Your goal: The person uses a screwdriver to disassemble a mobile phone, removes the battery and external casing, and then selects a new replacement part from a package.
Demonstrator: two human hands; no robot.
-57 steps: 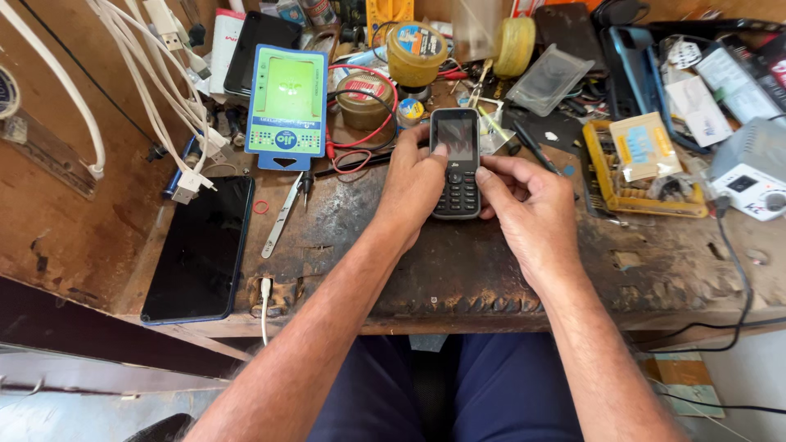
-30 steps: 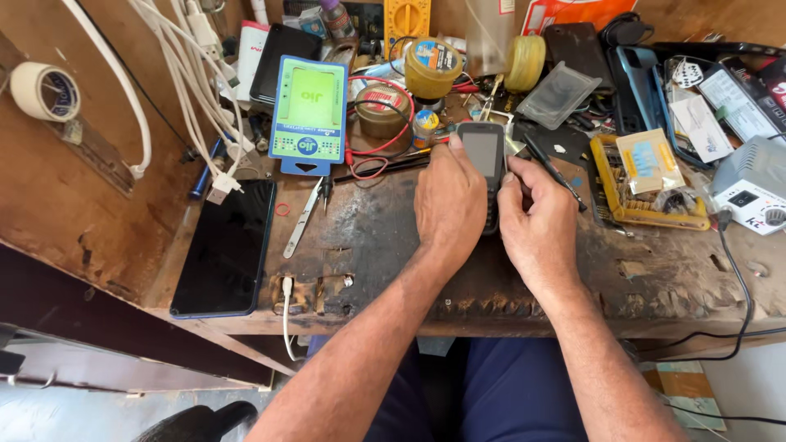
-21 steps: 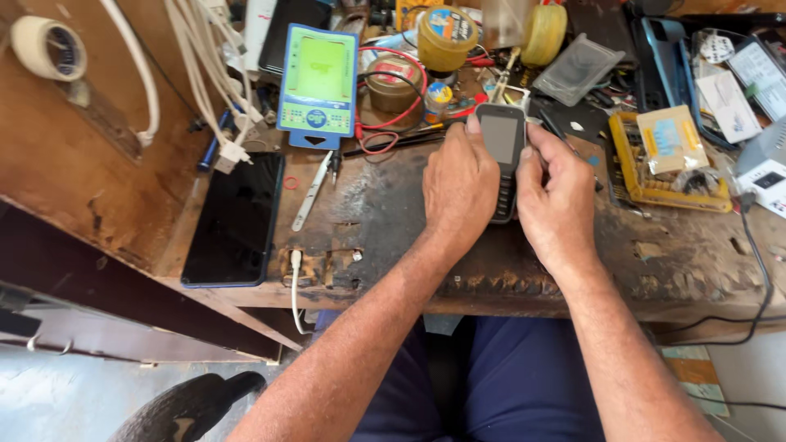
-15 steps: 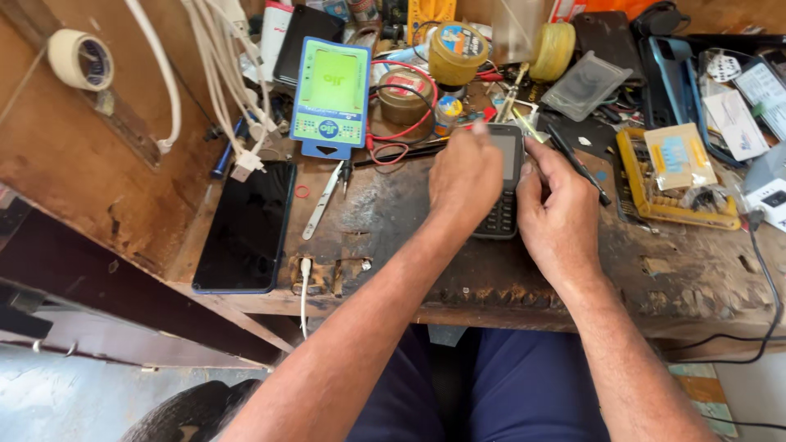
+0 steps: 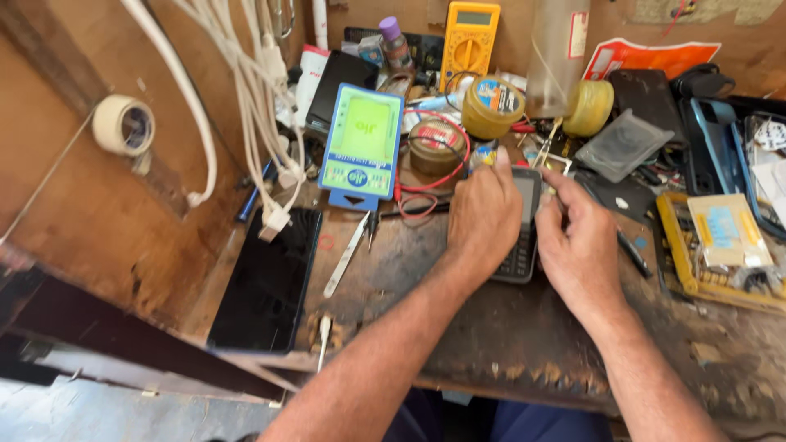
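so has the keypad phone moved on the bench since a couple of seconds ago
No, not clearly. The keypad phone lies between both hands, just right of the red wire loop and below the yellow tape roll, as before; the camera shifted, not the phone.

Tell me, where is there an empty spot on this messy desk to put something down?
The bare worn wood in front of the right hand and the keypad phone, toward the near table edge, is free. A smaller patch lies between the tweezers and left hand. The back, around the yellow meter, is crowded.
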